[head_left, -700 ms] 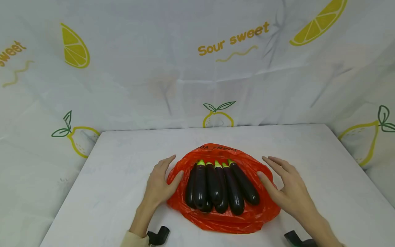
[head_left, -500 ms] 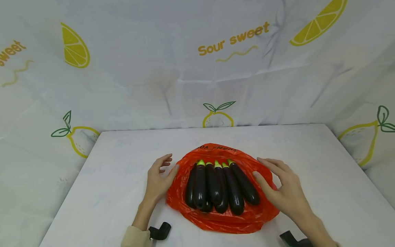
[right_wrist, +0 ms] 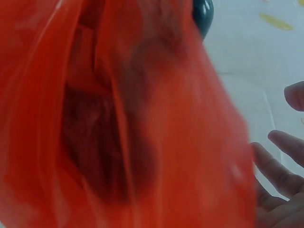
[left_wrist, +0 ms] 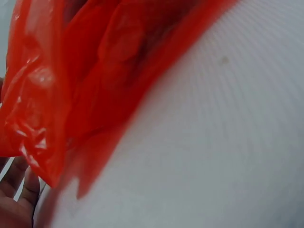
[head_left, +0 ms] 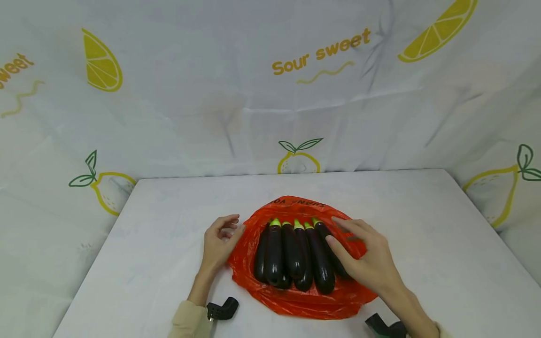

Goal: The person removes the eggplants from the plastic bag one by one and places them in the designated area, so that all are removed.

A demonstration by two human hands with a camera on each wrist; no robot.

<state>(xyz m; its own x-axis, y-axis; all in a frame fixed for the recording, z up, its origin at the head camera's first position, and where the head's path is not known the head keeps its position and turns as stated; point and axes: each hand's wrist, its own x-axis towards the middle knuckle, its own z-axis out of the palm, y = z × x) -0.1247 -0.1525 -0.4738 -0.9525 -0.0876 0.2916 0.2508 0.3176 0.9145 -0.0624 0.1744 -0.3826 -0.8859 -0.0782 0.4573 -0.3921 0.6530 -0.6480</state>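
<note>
Several dark purple eggplants (head_left: 293, 258) with green stem ends lie side by side in an open red plastic bag (head_left: 296, 303) on the white table. My left hand (head_left: 217, 241) is at the bag's left edge, its fingers loosely bent and its thumb beside the plastic; I cannot tell whether they touch. My right hand (head_left: 365, 256) is over the bag's right side, thumb and fingers apart, partly hiding the rightmost eggplant. In the left wrist view, red plastic (left_wrist: 35, 95) hides much of that hand. The right wrist view shows spread fingers (right_wrist: 278, 173) beside the bag's side (right_wrist: 199, 142).
A white table (head_left: 169, 211) bears the bag. Behind it hangs a pale cloth (head_left: 190, 94) printed with lemons and lettering. Each wrist carries a black camera mount, the left one (head_left: 224, 309) and the right one (head_left: 382, 326), near the front edge.
My right hand has moved left, from beside the bag to above its right side. The left hand's fingers have bent more and its thumb has drawn back slightly. The eggplants stay put.
</note>
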